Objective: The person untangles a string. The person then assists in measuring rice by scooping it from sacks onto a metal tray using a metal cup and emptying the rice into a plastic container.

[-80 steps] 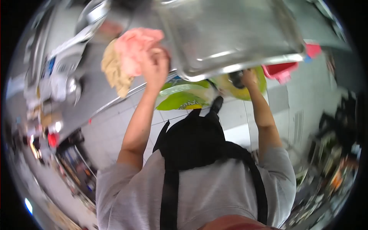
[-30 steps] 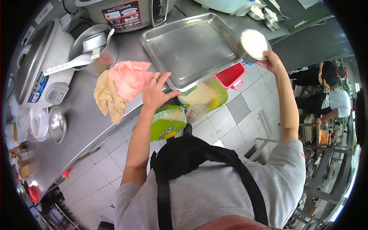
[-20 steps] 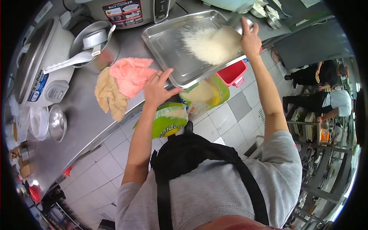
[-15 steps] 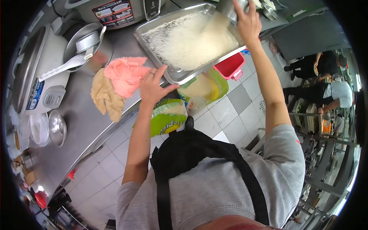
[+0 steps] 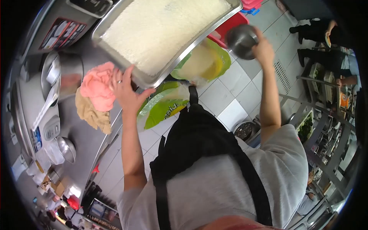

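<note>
A shallow metal tray (image 5: 184, 57) holds a wide layer of white grains (image 5: 161, 32), perhaps rice. My left hand (image 5: 126, 90) rests at the tray's near-left corner, fingers and thumb spread, and touches its rim. In my right hand (image 5: 263, 51) is a round metal bowl (image 5: 241, 41), gripped at its edge and held out over the floor side, right of the tray. Below the tray are two green plastic bags; the upper bag (image 5: 220, 63) stands open with pale grains inside, and the lower bag (image 5: 163, 117) lies beside my apron.
Left of the tray lie a pink cloth (image 5: 97, 86) and a tan cloth (image 5: 90, 115). A metal pot (image 5: 73, 73) with a white utensil stands behind them. A red bin (image 5: 235, 21) sits beneath the tray's right side. Two people (image 5: 322, 57) stand at the far right near shelving.
My right hand has swung down and right, off the tray, with the metal bowl; grains were pouring from it earlier. The grains now cover more of the tray. My left hand stays at the corner.
</note>
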`<act>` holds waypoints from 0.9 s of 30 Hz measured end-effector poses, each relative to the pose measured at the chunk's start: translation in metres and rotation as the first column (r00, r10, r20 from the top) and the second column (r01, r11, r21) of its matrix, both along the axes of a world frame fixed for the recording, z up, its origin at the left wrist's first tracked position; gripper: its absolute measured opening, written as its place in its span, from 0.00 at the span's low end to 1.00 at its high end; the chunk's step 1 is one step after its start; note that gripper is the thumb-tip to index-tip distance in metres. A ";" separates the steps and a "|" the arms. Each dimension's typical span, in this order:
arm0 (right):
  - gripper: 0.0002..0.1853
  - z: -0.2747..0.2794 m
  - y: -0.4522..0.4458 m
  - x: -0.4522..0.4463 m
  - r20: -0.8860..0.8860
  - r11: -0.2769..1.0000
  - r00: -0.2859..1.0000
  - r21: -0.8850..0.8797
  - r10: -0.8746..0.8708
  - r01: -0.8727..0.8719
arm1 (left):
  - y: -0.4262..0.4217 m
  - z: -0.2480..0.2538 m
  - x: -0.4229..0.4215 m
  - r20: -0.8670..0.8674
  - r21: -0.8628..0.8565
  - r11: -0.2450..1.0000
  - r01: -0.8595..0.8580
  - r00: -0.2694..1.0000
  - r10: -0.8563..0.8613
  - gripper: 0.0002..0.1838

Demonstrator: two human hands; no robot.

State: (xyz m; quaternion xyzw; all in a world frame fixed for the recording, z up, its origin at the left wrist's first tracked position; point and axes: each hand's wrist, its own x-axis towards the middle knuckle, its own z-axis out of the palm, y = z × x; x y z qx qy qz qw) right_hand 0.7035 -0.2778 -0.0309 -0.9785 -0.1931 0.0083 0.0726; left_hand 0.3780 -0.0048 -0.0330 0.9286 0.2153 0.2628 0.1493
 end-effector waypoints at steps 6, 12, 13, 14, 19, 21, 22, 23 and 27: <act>0.31 -0.144 0.064 -0.038 -0.629 0.895 0.742 -0.160 0.233 -0.416 | 0.003 -0.010 -0.007 -0.056 -0.213 0.977 0.006 0.998 -0.018 0.54; 0.24 -0.334 0.110 -0.007 -0.324 0.883 0.910 -0.302 0.258 -0.358 | 0.005 -0.026 -0.024 -0.021 -0.239 0.970 -0.038 0.999 0.034 0.62; 0.24 -0.348 0.112 -0.013 -0.338 0.885 0.904 -0.290 0.261 -0.364 | 0.004 -0.027 -0.028 -0.021 -0.247 0.967 -0.060 0.998 0.056 0.63; 0.24 -0.363 0.109 -0.030 -0.314 0.898 0.914 -0.271 0.258 -0.347 | 0.004 -0.027 -0.033 -0.027 -0.253 0.964 -0.083 0.997 0.078 0.65; 0.26 -0.409 0.078 -0.125 -0.155 0.957 0.966 -0.174 0.206 -0.232 | 0.002 -0.028 -0.038 -0.056 -0.229 0.968 -0.103 0.994 0.092 0.66; 0.27 -0.438 0.071 -0.127 -0.252 0.945 0.946 -0.200 0.205 -0.258 | 0.004 -0.026 -0.044 -0.086 -0.222 0.968 -0.114 0.992 0.097 0.66; 0.28 -0.444 0.065 -0.128 -0.341 0.932 0.921 -0.235 0.187 -0.276 | 0.005 -0.023 -0.045 -0.093 -0.226 0.968 -0.111 0.991 0.093 0.66; 0.28 -0.437 0.063 -0.113 -0.465 0.938 0.868 -0.191 0.173 -0.289 | 0.005 -0.024 -0.043 -0.081 -0.245 0.965 -0.091 0.994 0.073 0.65; 0.28 -0.395 0.052 -0.066 -0.880 0.984 0.441 0.176 0.174 -0.037 | 0.006 -0.025 -0.036 -0.051 -0.309 0.950 -0.050 0.998 0.036 0.63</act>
